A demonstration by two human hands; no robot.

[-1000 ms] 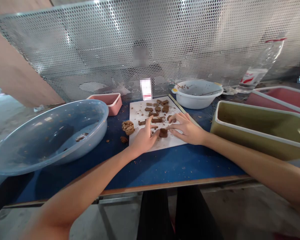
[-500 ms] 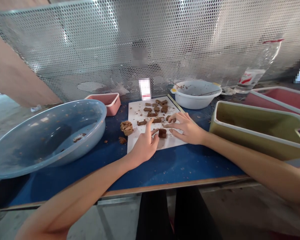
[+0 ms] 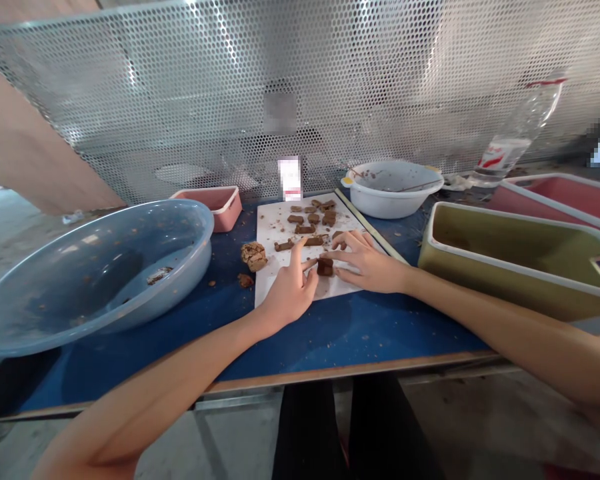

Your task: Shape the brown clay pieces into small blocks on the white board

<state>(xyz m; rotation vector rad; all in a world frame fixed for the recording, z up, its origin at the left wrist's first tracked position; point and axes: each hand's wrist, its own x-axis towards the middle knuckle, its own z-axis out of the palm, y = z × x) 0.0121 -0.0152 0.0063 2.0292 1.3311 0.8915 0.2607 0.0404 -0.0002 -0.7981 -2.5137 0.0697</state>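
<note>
A small dark brown block (image 3: 325,267), apparently of moist clay or mud, lies on a white sheet (image 3: 273,277). My left hand (image 3: 293,290) is at its left, fingers apart, index finger raised and another fingertip against the block. From the other side my right hand (image 3: 370,263) reaches in with spread, slightly bent fingers, their tips at the block's right edge. Behind the hands, several brown pieces (image 3: 313,241) lie in rows on the sheet, some looking like little shaped figures. A rough, crumbly brown lump (image 3: 253,256) rests at the sheet's left edge.
A large blue basin (image 3: 195,267) stands left, a pink box (image 3: 227,210) behind it. Back right are a white basin (image 3: 390,200) and a pale stick (image 3: 365,220). An olive bin (image 3: 505,273), a red bin (image 3: 570,190) and a bottle (image 3: 505,153) stand right. Perforated metal screens the back.
My right hand has moved left, bringing its fingertips to the block. My left hand and the block stay in place.
</note>
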